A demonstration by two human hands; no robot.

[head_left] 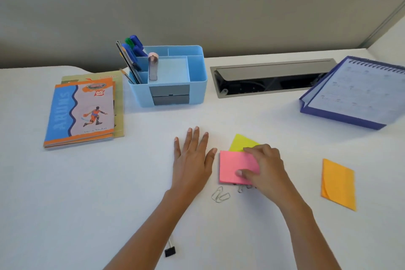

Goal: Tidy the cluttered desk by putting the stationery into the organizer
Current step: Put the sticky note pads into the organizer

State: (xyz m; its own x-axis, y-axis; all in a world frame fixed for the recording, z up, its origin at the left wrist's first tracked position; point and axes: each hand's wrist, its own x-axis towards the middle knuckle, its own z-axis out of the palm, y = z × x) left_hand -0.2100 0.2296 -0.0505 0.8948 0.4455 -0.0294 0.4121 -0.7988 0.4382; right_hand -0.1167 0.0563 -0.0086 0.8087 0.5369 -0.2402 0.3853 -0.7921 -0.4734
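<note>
A light blue desk organizer [197, 85] stands at the back centre, with several pens [133, 50] and a clear tube [153, 68] in it. My right hand [266, 166] grips a pink sticky-note pad [232, 164], thumb on top and fingers over its far edge. A yellow pad [242, 141] lies partly under the pink one. My left hand [192, 155] rests flat on the white desk just left of the pads, fingers straight. An orange pad [338, 182] lies to the right. Paper clips [220, 194] lie below the pink pad. A black binder clip [170, 250] sits near the front edge.
A stack of notebooks [83, 109] lies left of the organizer. A recessed cable tray [271, 79] with an open lid sits behind the pads. A blue spiral desk calendar [355, 94] stands at the right. A grey partition [197, 6] closes the back.
</note>
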